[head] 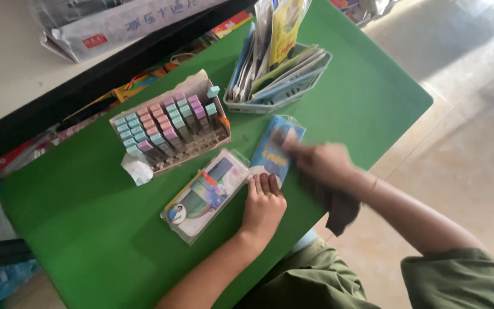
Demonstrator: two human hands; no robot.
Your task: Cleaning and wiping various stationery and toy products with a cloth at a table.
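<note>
Your left hand [263,206] is nearest the lens: flat, palm down on the green table [87,240], fingers together, fingertips pressing the near edge of the clear-wrapped stationery pack [206,191]. Nothing clasped, just pinning it down. That pack lies flat, angled, long side running from lower left to upper right.

Your right hand [321,163] is blurred. It sits on the lower right part of the blue packet [274,147], fingers curled over it; can't tell if it's actually pinching the packet or only resting on top. A dark cloth [338,206] hangs below that hand and wrist, over the table edge.

The blue packet lies flat, just beside the clear pack, touching or overlapping its upper right corner; can't tell which.

Behind both: a cardboard display box [170,123] of small pastel-capped items in rows, blue, pink and purple caps, tilted back. One loose teal-capped piece [213,91] sits at its top right corner.

Further back right: a grey wire basket [275,86] stuffed with upright flat packets, near the far table edge.

Tiled floor [464,114] to the right.
</note>
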